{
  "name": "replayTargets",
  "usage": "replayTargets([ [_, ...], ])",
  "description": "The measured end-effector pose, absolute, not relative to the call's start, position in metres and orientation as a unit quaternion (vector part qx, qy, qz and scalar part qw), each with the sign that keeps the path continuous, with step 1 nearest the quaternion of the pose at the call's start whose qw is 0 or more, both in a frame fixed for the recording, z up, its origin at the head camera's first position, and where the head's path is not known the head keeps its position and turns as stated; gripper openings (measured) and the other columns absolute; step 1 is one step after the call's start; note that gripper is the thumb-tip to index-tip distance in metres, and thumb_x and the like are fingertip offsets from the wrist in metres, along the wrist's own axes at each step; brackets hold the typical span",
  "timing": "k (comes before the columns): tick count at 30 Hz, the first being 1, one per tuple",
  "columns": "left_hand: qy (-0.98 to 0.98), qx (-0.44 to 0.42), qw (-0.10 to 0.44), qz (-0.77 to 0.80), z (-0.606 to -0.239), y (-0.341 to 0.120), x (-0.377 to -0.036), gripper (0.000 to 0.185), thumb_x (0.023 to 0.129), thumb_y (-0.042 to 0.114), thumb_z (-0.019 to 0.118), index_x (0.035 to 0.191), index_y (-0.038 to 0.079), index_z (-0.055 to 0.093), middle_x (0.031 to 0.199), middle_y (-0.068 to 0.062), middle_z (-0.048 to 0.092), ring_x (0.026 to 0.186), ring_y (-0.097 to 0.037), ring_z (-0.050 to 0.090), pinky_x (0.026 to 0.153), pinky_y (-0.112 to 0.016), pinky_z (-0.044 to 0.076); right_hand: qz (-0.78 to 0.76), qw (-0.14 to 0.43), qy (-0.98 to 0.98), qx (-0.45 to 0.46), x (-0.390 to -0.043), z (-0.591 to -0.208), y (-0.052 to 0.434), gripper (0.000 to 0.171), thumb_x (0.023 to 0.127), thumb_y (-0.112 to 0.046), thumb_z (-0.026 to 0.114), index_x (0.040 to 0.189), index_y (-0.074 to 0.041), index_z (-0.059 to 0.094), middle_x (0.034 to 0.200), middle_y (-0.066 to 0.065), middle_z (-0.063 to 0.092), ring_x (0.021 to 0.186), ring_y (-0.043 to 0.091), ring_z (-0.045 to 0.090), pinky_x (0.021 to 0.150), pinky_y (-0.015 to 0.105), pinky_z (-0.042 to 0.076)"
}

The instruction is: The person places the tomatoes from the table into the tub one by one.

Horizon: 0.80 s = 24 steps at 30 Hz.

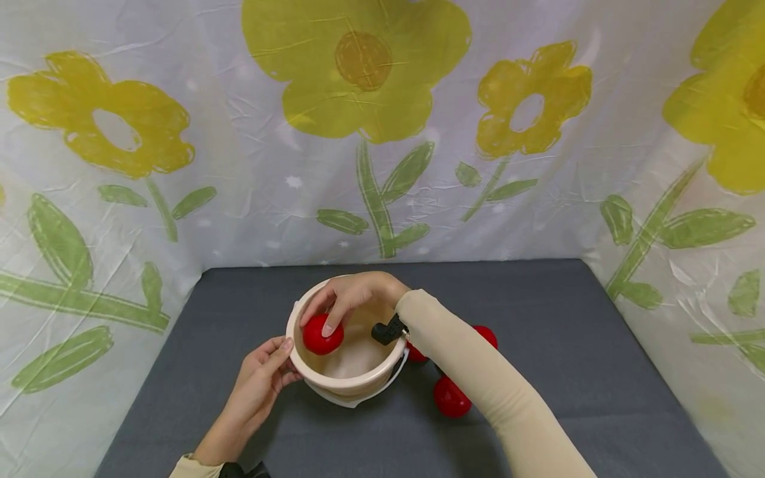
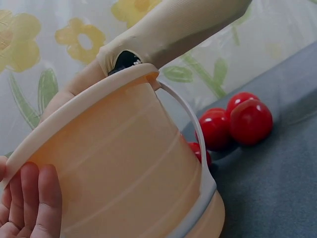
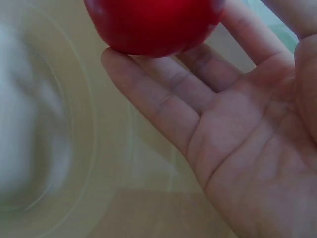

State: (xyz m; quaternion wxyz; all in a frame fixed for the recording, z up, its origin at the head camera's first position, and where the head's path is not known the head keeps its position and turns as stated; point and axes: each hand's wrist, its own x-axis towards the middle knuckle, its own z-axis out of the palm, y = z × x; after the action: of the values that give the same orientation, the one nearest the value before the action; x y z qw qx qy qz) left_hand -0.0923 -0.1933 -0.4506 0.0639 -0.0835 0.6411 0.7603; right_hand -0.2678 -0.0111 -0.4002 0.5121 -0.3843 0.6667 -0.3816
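Note:
A cream bucket [image 1: 356, 383] with a white handle [image 1: 394, 382] stands on the dark table. My left hand [image 1: 259, 385] grips its rim at the left, thumb on top; in the left wrist view the fingers [image 2: 48, 198] lie against the outer wall. Inside the mouth of the bucket, my right hand [image 1: 352, 295] holds a glossy red round fruit [image 1: 323, 336] between thumb and fingers. Its exact kind is unclear. The right wrist view shows this red fruit [image 3: 156, 25] at the fingertips, above the bucket's pale inner wall [image 3: 114, 148].
Several more red round fruits [image 1: 452, 397] lie on the table right of the bucket, partly hidden by the right sleeve [image 1: 490, 385]. A grey-blue cloth [image 1: 597, 372] covers the table. Behind and at the sides hangs a white curtain [image 1: 239, 219] with yellow flowers.

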Motion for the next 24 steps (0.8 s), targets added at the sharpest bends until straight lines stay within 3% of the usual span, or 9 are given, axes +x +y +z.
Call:
replayTargets([
  [8, 0.631, -0.076, 0.063, 0.769, -0.45, -0.192, -0.092, 0.016, 0.103, 0.021, 0.052, 0.11, 0.007, 0.056, 0.088, 0.004, 0.066, 0.072, -0.009, 0.064, 0.07, -0.024, 0.06, -0.366, 0.522, 0.673, -0.375, -0.267, -0.409, -0.015, 0.041, 0.087, -0.009, 0.071, 0.128, -0.014, 0.066, 0.12, -0.002, 0.066, 0.106, 0.013, 0.06, 0.089, 0.032, 0.059],
  [24, 0.599, -0.077, 0.062, 0.794, -0.449, -0.191, -0.091, 0.014, 0.103, 0.017, 0.053, 0.11, 0.005, 0.057, 0.095, 0.002, 0.066, 0.077, -0.008, 0.065, 0.069, -0.024, 0.061, -0.358, 0.516, 0.679, -0.38, -0.266, -0.412, -0.013, 0.041, 0.087, -0.01, 0.072, 0.127, -0.016, 0.068, 0.121, -0.003, 0.067, 0.106, 0.013, 0.061, 0.088, 0.032, 0.059],
])
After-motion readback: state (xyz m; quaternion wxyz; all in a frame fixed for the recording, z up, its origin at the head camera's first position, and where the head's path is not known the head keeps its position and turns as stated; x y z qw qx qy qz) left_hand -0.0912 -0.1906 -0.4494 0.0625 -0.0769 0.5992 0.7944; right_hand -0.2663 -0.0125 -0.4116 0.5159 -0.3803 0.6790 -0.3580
